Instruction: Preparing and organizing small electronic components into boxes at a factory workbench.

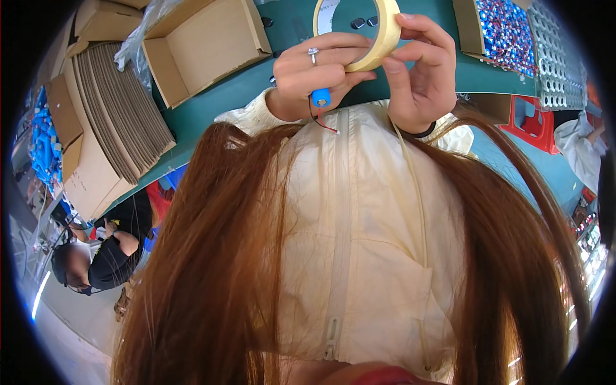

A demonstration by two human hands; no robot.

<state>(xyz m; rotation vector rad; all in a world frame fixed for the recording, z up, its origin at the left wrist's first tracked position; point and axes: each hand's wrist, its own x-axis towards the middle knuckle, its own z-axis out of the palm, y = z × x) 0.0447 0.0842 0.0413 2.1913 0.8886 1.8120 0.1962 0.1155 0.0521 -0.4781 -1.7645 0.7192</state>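
A roll of pale yellow masking tape (pixel 389 40) is held up at the table's near edge, its ring tilted. My right hand (pixel 420 74) has its thumb and fingers closed on the roll's right rim. My left hand (pixel 314 72), with a ring on one finger, is curled closed around a blue cylindrical battery (pixel 321 97). Only the battery's end shows below the palm, with thin red and black leads and a small white connector (pixel 337 131) hanging down. The left fingertips also reach the roll's lower left rim, partly inside the ring.
An open cardboard box (pixel 205 48) stands on the green table (pixel 192 131) at left, beside stacked corrugated sheets (pixel 115 109) and blue batteries (pixel 43 144). At right are a box of wired batteries (pixel 507 35), a holed tray (pixel 558 61) and a red stool (pixel 538 125). Another person (pixel 106 256) is at lower left.
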